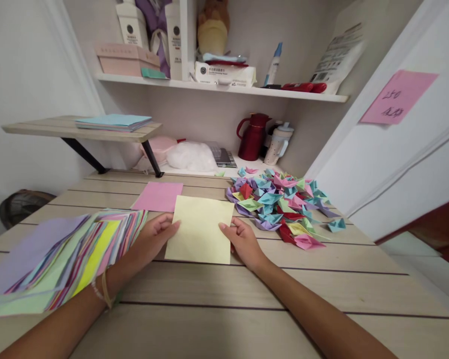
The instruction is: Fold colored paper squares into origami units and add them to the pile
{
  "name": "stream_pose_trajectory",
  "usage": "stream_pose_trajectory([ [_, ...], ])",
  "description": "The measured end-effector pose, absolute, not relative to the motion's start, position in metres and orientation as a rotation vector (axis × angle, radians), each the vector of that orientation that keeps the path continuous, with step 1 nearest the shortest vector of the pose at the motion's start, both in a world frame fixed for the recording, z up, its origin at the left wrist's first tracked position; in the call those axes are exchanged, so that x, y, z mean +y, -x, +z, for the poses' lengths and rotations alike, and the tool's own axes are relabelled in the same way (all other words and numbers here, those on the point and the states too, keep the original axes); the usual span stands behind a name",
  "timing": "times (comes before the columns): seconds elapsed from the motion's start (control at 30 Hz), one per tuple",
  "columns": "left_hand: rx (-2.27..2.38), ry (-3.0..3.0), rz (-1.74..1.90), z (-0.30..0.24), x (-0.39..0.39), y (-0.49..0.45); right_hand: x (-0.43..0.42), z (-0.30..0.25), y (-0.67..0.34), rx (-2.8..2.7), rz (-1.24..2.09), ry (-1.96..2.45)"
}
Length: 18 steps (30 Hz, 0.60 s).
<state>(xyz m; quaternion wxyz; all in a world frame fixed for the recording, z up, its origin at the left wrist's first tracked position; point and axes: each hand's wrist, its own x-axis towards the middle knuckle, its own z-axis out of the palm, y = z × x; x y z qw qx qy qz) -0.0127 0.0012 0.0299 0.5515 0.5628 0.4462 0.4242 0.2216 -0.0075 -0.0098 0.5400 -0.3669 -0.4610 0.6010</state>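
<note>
A pale yellow square sheet of paper [201, 229] lies on the wooden table [217, 299] in front of me. My left hand [154, 238] pinches its left edge, thumb on top. At the sheet's right edge, my right hand [243, 241] grips it the same way. A pink sheet [157, 196] lies flat just behind the yellow one. To my left a fanned stack of coloured paper [63, 254] spreads over the table. A heap of several folded paper boats [282, 204] in many colours sits to the right.
A small raised shelf [78, 128] with a stack of blue paper stands at the back left. A red jug [253, 135] and a cup [279, 143] stand at the back wall. A white wall with a pink note [397, 97] rises on the right.
</note>
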Motion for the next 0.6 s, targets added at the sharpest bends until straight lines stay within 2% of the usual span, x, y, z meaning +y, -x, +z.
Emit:
stream_pose_trajectory([
  [0.3, 1.144, -1.316, 1.031, 0.026, 0.001, 0.013, -0.001, -0.017, -0.23, -1.058, 1.384, 0.814],
  [0.47, 0.967, -1.134, 1.137, 0.031, -0.001, 0.01, -0.006, -0.012, -0.23, -1.222, 1.44, 0.804],
  [0.6, 0.72, -0.903, 1.154, 0.033, -0.003, 0.006, -0.011, -0.009, -0.228, -1.325, 1.263, 0.815],
])
